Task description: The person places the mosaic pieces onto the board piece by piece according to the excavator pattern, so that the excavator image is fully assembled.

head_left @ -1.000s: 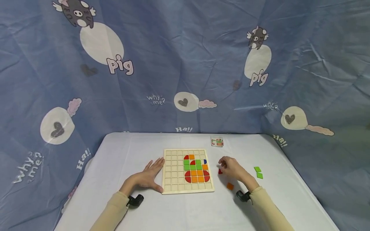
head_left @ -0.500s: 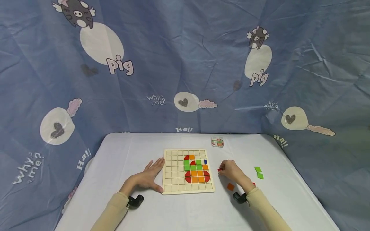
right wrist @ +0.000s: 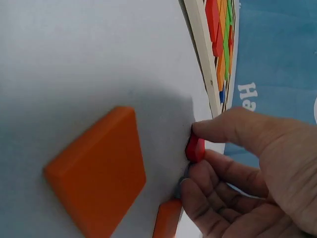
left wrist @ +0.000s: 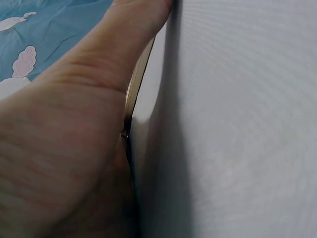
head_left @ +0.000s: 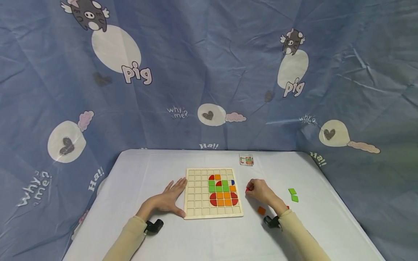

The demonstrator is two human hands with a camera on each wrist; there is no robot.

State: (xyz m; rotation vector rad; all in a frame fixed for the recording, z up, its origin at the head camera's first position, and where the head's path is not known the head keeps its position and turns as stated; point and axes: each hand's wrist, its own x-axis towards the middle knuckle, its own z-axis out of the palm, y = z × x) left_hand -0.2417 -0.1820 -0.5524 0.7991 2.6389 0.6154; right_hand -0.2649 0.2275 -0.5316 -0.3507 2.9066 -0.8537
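My right hand [head_left: 260, 192] pinches a small red tile [right wrist: 196, 150] between thumb and index finger, just off the right edge of the wooden grid board [head_left: 197, 199]. In the right wrist view the other fingers curl beneath it, by a greyish piece that is partly hidden. My left hand [head_left: 167, 201] lies with its fingers spread against the board's left edge, the thumb at the near corner. Red, orange, green and blue pieces fill part of the grid's right half, including a blue piece [head_left: 233, 182] at the edge and a red quarter-round [head_left: 219, 183].
Near the right forearm lie an orange tile [head_left: 261, 210] and a partly covered red piece [head_left: 287, 207]. Two green tiles [head_left: 295, 198] sit farther right. A small pattern card [head_left: 246, 160] lies behind the board. Another orange tile [right wrist: 167, 218] shows in the right wrist view.
My right hand has closed finger and thumb on the red tile, which lay under its fingertips a second ago. The left hand stays against the board.
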